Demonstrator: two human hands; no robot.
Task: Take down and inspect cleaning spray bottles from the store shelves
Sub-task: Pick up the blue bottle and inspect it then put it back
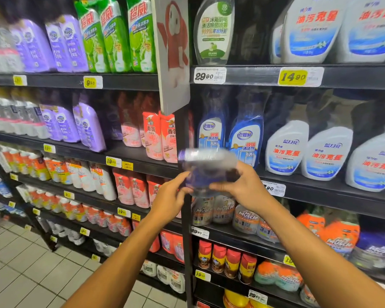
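Hands at frame centre: I see left hand (pixel 170 192) gripping blurred blue spray bottle (pixel 206 172) from 9 o'clock, right hand (pixel 242 187) gripping it from 3 o'clock. Bottle held off shelf (pixel 320 187), tipped sideways. Blue glass-cleaner bottles (pixel 245 141) stand at 12 o'clock; white spray bottles (pixel 327 154) at 2 o'clock.

Hanging sign (pixel 173 52) jutting between shelf bays

Retail shop aisle: dark tiered shelves (pixel 253 75) stocked with cleaning-product bottles (pixel 286 147), yellow price tags (pixel 292 76) on shelf edges, tiled floor (pixel 20 263).
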